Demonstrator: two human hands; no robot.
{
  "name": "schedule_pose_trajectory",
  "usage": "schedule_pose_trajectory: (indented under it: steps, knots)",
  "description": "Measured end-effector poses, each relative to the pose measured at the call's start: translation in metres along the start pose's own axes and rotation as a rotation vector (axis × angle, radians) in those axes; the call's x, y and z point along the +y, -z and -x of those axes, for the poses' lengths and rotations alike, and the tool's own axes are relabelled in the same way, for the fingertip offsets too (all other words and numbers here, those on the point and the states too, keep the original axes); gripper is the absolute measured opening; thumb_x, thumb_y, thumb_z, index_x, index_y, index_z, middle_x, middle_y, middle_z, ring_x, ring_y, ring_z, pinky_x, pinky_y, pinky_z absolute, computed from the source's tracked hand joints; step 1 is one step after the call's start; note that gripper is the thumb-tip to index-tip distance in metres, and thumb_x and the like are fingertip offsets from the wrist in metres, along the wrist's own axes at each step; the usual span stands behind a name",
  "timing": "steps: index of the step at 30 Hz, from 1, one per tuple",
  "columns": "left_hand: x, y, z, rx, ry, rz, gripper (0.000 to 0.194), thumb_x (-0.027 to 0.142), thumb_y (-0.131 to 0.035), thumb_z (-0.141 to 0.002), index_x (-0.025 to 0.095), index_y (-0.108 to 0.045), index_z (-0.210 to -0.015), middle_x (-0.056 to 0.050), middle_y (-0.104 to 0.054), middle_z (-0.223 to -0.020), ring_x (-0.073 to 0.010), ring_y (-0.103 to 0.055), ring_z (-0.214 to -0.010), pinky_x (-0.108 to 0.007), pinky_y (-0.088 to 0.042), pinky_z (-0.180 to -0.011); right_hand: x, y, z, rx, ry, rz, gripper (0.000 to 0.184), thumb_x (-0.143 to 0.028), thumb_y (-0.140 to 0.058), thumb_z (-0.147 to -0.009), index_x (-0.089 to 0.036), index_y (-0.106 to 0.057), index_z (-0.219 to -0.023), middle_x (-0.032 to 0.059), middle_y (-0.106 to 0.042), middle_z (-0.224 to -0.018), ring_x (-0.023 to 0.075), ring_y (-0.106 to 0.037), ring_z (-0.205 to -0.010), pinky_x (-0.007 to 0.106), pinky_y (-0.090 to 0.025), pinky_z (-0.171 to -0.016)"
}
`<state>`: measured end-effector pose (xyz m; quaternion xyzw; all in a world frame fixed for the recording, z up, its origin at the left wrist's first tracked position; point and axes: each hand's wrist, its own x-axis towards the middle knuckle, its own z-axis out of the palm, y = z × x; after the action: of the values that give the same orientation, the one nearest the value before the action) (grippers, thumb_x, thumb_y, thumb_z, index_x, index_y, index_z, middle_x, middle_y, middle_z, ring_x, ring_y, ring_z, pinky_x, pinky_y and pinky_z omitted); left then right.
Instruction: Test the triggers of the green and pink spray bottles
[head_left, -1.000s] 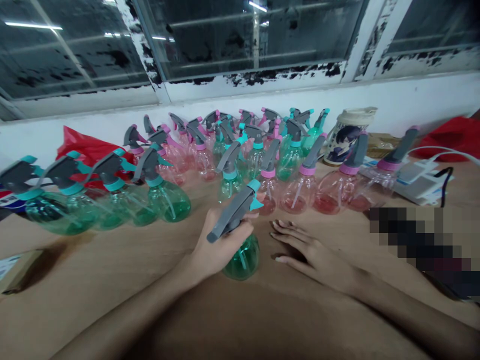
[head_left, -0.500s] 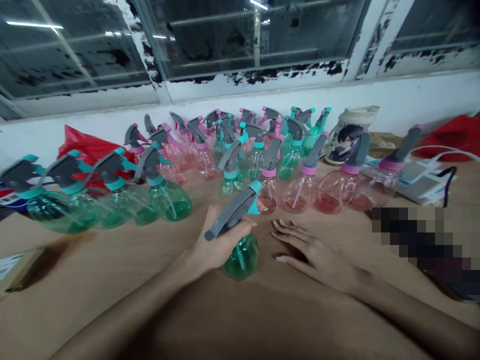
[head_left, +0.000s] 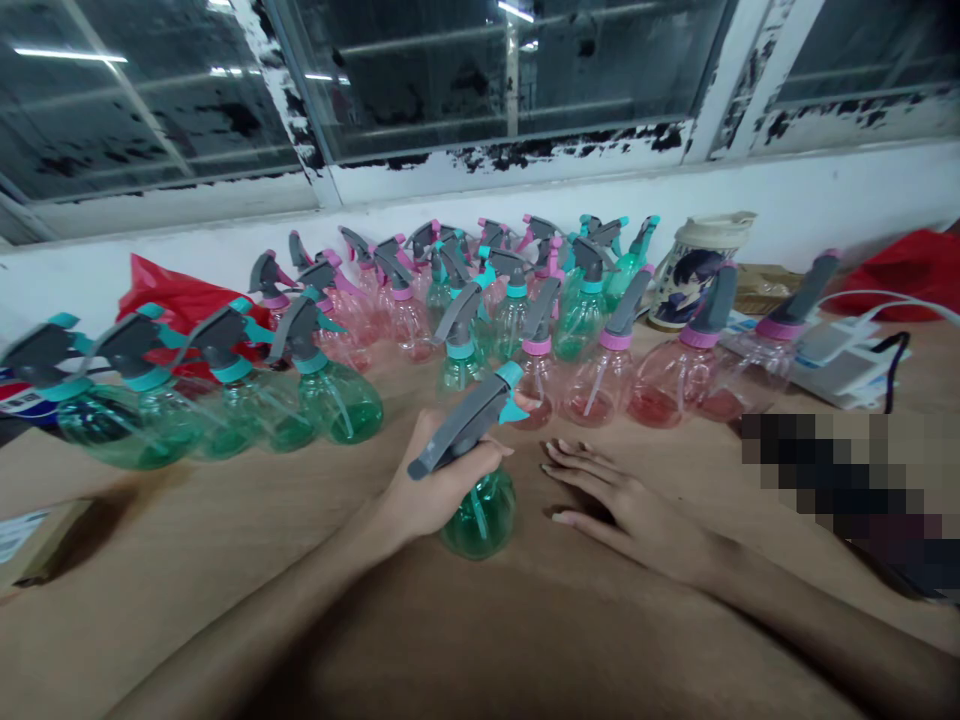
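My left hand [head_left: 442, 485] is wrapped round the neck of a green spray bottle [head_left: 480, 520] with a grey and turquoise trigger head, its nozzle pointing away to the right. The bottle is upright at the table's middle, with a dip tube and liquid visible inside. To its right my right hand [head_left: 611, 500] rests on the table, fingers spread and holding nothing. Beyond the hands, several pink spray bottles [head_left: 596, 385] stand in a row on the right. Several green spray bottles [head_left: 341, 400] form another row on the left.
More pink and green bottles crowd near the wall [head_left: 810, 190]. A printed tumbler [head_left: 690, 275] stands behind the pink row, close to a white power strip [head_left: 847, 365] with cables. Red plastic bags [head_left: 172, 290] lie at both sides. A small cardboard box [head_left: 56, 540] sits at left.
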<state>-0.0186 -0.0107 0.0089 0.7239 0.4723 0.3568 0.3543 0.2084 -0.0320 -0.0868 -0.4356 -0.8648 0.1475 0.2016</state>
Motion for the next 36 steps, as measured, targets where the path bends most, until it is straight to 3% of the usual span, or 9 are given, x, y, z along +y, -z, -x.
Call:
schedule_pose_trajectory:
  steps: [3, 7, 12, 15, 20, 26, 36]
  knots:
    - [0.004, 0.0, 0.0, 0.017, 0.07, 0.024, 0.014, 0.026, -0.053, -0.068, 0.019, -0.065, -0.068, -0.003, -0.068, -0.072, -0.0171, -0.061, -0.067, -0.029, -0.048, -0.063, 0.0, 0.0, 0.0, -0.008, 0.002, -0.011, 0.051, -0.047, -0.044, -0.085, -0.026, -0.04, -0.131, 0.002, -0.039, -0.138, 0.0209, -0.03, -0.129, 0.045, -0.027, -0.106]
    - [0.007, -0.001, 0.0, 0.016, 0.038, 0.018, 0.016, 0.029, -0.053, -0.069, 0.019, -0.063, -0.062, -0.001, -0.064, -0.058, -0.017, -0.06, -0.06, -0.029, -0.047, -0.058, 0.001, 0.0, 0.0, 0.003, 0.001, -0.032, 0.051, -0.047, -0.045, -0.084, -0.026, -0.039, -0.131, 0.0018, -0.04, -0.138, 0.0213, -0.031, -0.129, 0.045, -0.028, -0.106]
    - [0.006, -0.003, 0.003, 0.053, 0.002, -0.012, 0.013, 0.026, -0.051, -0.07, 0.02, -0.062, -0.067, -0.001, -0.067, -0.072, -0.0156, -0.059, -0.063, -0.027, -0.046, -0.058, 0.001, 0.0, 0.0, -0.018, -0.003, 0.01, 0.052, -0.048, -0.044, -0.085, -0.025, -0.039, -0.131, 0.002, -0.039, -0.139, 0.0208, -0.03, -0.129, 0.044, -0.027, -0.106]
    - [0.005, -0.004, 0.003, 0.066, -0.001, -0.037, 0.015, 0.025, -0.049, -0.071, 0.02, -0.062, -0.068, -0.001, -0.065, -0.07, -0.015, -0.057, -0.062, -0.027, -0.046, -0.058, 0.001, 0.001, 0.0, -0.03, -0.007, 0.027, 0.052, -0.048, -0.043, -0.085, -0.024, -0.039, -0.131, 0.0021, -0.038, -0.139, 0.0204, -0.029, -0.129, 0.043, -0.026, -0.107]
    - [0.004, -0.004, 0.002, 0.014, 0.031, 0.119, 0.012, 0.028, -0.056, -0.071, 0.02, -0.057, -0.063, -0.001, -0.061, -0.063, -0.0166, -0.058, -0.065, -0.031, -0.05, -0.069, 0.001, 0.0, 0.0, -0.017, 0.007, 0.007, 0.051, -0.047, -0.044, -0.085, -0.025, -0.039, -0.131, 0.0024, -0.038, -0.139, 0.021, -0.03, -0.129, 0.044, -0.028, -0.106]
    - [0.003, -0.004, 0.001, 0.014, 0.068, 0.184, 0.01, 0.028, -0.059, -0.069, 0.018, -0.064, -0.068, -0.005, -0.065, -0.081, -0.0194, -0.06, -0.08, -0.034, -0.049, -0.078, 0.0, 0.0, 0.0, 0.005, 0.002, -0.018, 0.051, -0.047, -0.045, -0.085, -0.025, -0.039, -0.131, 0.0028, -0.04, -0.137, 0.0211, -0.031, -0.128, 0.044, -0.028, -0.106]
    - [-0.003, -0.002, -0.002, -0.041, 0.057, 0.168, 0.013, 0.027, -0.057, -0.068, 0.018, -0.066, -0.07, -0.004, -0.067, -0.072, -0.0185, -0.062, -0.072, -0.031, -0.05, -0.071, 0.001, 0.0, 0.0, 0.002, 0.007, -0.014, 0.051, -0.047, -0.045, -0.085, -0.026, -0.039, -0.131, 0.002, -0.04, -0.138, 0.0213, -0.031, -0.128, 0.045, -0.028, -0.106]
